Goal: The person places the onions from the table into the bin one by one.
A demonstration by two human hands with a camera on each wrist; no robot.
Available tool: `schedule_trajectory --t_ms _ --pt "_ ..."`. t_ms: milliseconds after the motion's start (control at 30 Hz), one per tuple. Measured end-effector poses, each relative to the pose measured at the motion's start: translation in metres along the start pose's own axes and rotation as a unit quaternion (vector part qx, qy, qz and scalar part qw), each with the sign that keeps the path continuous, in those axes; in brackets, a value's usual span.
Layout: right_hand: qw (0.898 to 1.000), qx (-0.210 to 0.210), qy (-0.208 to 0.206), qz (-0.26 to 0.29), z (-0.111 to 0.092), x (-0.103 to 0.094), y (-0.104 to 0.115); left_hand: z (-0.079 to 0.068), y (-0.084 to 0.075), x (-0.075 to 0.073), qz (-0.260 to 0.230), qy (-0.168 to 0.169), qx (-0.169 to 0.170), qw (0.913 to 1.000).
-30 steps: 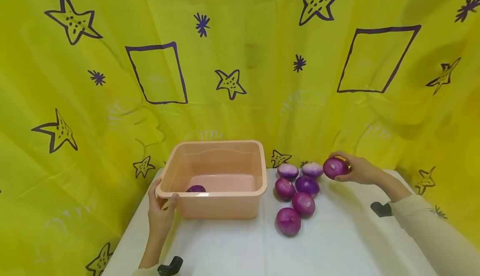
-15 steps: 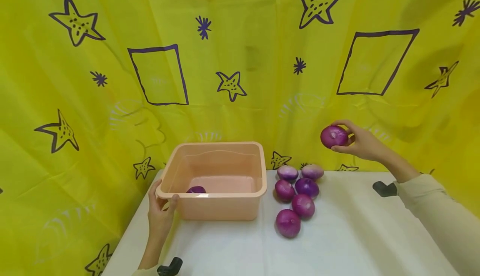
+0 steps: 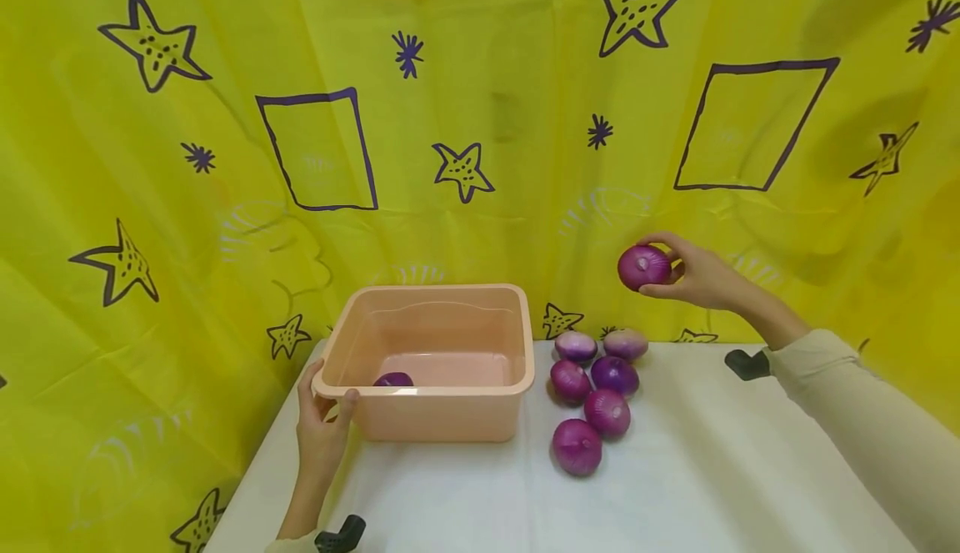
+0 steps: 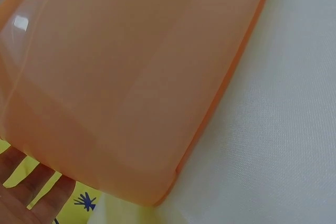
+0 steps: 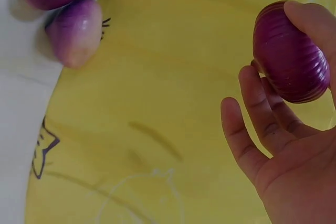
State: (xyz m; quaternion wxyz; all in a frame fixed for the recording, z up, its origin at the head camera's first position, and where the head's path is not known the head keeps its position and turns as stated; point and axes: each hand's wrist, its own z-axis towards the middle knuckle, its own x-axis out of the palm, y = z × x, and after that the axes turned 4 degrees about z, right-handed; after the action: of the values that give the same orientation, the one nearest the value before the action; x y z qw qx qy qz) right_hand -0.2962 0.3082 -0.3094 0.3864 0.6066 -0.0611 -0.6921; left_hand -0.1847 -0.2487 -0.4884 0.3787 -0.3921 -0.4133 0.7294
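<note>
My right hand [image 3: 697, 276] holds a red onion [image 3: 643, 267] up in the air, well above the table and to the right of the basin. In the right wrist view the thumb lies over the same onion [image 5: 289, 51], with fingertips at its other side. A peach plastic basin [image 3: 442, 415] stands on the table, and my left hand [image 3: 322, 436] grips its near left corner at the rim. One purple onion [image 3: 393, 379] shows inside, partly hidden by the front wall. In the left wrist view, fingers [image 4: 55, 195] lie along the basin's side.
Several more onions sit in a cluster right of the basin, the nearest a red onion [image 3: 577, 447] and the farthest a pale purple one [image 3: 625, 344]. A white cloth [image 3: 450, 495] covers the table. A yellow patterned curtain [image 3: 510, 236] hangs right behind its back edge.
My right hand has lifted the red onion off the table beside the cluster, then carried it a little left. The left hand and basin have stayed put.
</note>
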Motion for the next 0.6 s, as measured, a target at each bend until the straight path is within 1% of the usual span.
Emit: schedule_trajectory --t_ms 100,300,400,500,600 --pt "1.0 -0.016 0.018 0.0 0.011 0.005 0.009 0.0 0.0 0.001 0.003 0.003 -0.006 1.0" --pt "0.997 -0.05 0.056 0.02 0.043 0.02 0.037 0.0 -0.002 0.002 0.011 0.003 -0.009 0.9999" --pt "0.995 -0.068 0.072 0.028 0.058 0.031 0.053 0.0 -0.003 0.002 0.005 0.006 -0.009 0.9999" --pt "0.992 -0.084 0.087 0.037 0.072 0.046 0.068 -0.001 -0.005 0.001 0.004 0.005 -0.016 0.9999" --pt "0.989 -0.095 0.103 0.055 0.085 0.06 0.083 -0.002 -0.006 0.0 0.007 0.005 -0.018 0.9998"
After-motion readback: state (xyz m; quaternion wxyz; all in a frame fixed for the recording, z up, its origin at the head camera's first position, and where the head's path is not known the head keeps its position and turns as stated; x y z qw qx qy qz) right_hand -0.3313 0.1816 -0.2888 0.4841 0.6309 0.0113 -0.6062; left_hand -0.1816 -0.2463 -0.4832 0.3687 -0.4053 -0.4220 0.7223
